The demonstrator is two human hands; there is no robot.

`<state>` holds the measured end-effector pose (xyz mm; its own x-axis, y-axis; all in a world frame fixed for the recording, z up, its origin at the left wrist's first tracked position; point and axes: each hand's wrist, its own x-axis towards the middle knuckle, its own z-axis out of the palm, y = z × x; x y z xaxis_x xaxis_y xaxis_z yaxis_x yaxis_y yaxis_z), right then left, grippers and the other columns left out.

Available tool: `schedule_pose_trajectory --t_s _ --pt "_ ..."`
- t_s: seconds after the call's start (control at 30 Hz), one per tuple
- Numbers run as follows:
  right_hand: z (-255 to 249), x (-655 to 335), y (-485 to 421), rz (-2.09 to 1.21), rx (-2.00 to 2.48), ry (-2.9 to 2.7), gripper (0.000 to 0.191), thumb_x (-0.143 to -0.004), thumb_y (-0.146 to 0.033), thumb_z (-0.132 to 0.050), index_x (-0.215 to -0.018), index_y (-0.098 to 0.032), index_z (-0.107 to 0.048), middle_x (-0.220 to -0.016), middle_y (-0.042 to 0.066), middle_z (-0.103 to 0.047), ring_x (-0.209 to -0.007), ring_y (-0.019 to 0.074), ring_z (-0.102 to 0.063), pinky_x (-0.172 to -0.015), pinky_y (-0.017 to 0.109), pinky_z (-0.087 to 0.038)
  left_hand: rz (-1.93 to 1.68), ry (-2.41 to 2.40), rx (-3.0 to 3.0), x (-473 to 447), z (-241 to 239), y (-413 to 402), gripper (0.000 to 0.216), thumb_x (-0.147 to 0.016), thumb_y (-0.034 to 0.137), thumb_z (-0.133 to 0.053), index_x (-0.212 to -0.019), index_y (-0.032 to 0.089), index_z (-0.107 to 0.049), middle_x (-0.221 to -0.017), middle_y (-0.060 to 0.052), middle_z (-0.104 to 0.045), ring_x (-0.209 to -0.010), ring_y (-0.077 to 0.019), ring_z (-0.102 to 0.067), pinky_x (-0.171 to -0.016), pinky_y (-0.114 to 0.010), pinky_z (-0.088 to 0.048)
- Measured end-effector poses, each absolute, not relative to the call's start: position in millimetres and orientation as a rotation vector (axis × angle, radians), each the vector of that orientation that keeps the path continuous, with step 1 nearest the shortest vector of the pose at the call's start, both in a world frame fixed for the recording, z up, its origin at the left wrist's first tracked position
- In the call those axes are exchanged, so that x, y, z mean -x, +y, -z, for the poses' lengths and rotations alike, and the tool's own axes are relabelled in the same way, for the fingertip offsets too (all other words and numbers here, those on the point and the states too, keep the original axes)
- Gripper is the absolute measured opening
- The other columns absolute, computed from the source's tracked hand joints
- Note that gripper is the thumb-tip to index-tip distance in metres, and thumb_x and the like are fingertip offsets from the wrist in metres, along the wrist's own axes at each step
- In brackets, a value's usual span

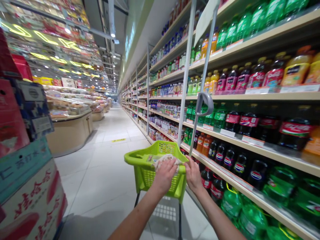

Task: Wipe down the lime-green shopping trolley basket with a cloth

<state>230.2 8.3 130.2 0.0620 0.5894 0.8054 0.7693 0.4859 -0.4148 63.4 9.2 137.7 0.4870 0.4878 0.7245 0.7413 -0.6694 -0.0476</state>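
A lime-green shopping basket cart [140, 159] stands in front of me in a supermarket aisle. My left hand [163, 175] is closed on a crumpled whitish cloth [165, 159] and presses it on the cart's near rim. My right hand [193, 173] grips the rim just to the right of it, fingers curled over the edge. A grey pole with a ring handle [204, 103] rises from the cart's right side.
Drink shelves [250, 96] full of soda and juice bottles run along the right. Stacked cartons [27, 186] stand at the left. A curved deli counter [70, 130] sits further back on the left. The tiled aisle floor [112, 140] stretches ahead.
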Motion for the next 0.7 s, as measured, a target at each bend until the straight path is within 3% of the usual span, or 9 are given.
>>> schedule_pose_trajectory --t_s 0.17,0.27,0.4,0.5,0.63,0.7 --pt "-131.1 -235.2 7.8 0.214 1.209 -1.618 0.037 -0.086 -0.031 -0.028 -0.117 -0.018 -0.045 -0.091 0.005 -0.064 -0.088 0.0203 -0.056 -0.082 0.039 -0.041 1.187 -1.444 2.173 -0.3 -145.9 27.6 0.032 -0.081 0.017 -0.040 -0.110 0.019 -0.055 -0.123 -0.009 -0.053 -0.117 -0.0238 -0.044 -0.101 -0.049 -0.030" --pt "-130.8 -232.9 8.6 0.234 1.200 -1.610 0.037 -0.086 -0.030 -0.029 -0.116 -0.016 -0.046 -0.086 0.005 -0.064 -0.085 0.0200 -0.056 -0.081 0.039 -0.040 1.460 -1.583 2.099 19.1 -160.0 33.2 0.032 -0.076 0.012 -0.038 -0.100 0.014 -0.059 -0.116 -0.011 -0.056 -0.111 -0.0224 -0.048 -0.099 -0.043 -0.036" --pt "-130.2 -229.5 8.3 0.254 1.177 -1.626 0.036 -0.087 -0.031 -0.030 -0.115 -0.016 -0.046 -0.081 0.004 -0.063 -0.081 0.0195 -0.056 -0.079 0.039 -0.040 1.771 -1.481 2.226 -20.7 -177.3 18.0 0.035 -0.072 0.007 -0.037 -0.097 0.018 -0.059 -0.111 -0.005 -0.059 -0.105 -0.0169 -0.053 -0.096 -0.037 -0.041" --pt "-130.5 -230.6 7.2 0.256 1.163 -1.651 0.035 -0.087 -0.031 -0.029 -0.115 -0.017 -0.045 -0.081 0.003 -0.063 -0.080 0.0192 -0.056 -0.078 0.038 -0.040 1.653 -1.449 2.410 -52.3 -179.1 8.4 0.034 -0.073 0.005 -0.038 -0.092 0.020 -0.062 -0.109 -0.005 -0.060 -0.104 -0.0166 -0.054 -0.094 -0.038 -0.041" --pt "-130.7 -233.8 6.6 0.239 1.154 -1.673 0.035 -0.087 -0.030 -0.029 -0.117 -0.017 -0.044 -0.084 0.004 -0.063 -0.080 0.0187 -0.055 -0.078 0.038 -0.040 1.280 -1.484 2.425 -36.3 -174.4 20.5 0.035 -0.074 0.005 -0.042 -0.095 0.024 -0.062 -0.119 -0.004 -0.056 -0.112 -0.0205 -0.048 -0.102 -0.050 -0.026" --pt "-130.4 -233.1 7.2 0.237 1.151 -1.673 0.035 -0.087 -0.030 -0.029 -0.116 -0.016 -0.044 -0.083 0.004 -0.063 -0.080 0.0189 -0.055 -0.078 0.038 -0.040 1.251 -1.627 2.331 -19.2 -174.0 29.1 0.036 -0.074 0.005 -0.041 -0.100 0.020 -0.060 -0.119 -0.007 -0.055 -0.111 -0.0204 -0.049 -0.101 -0.046 -0.031"
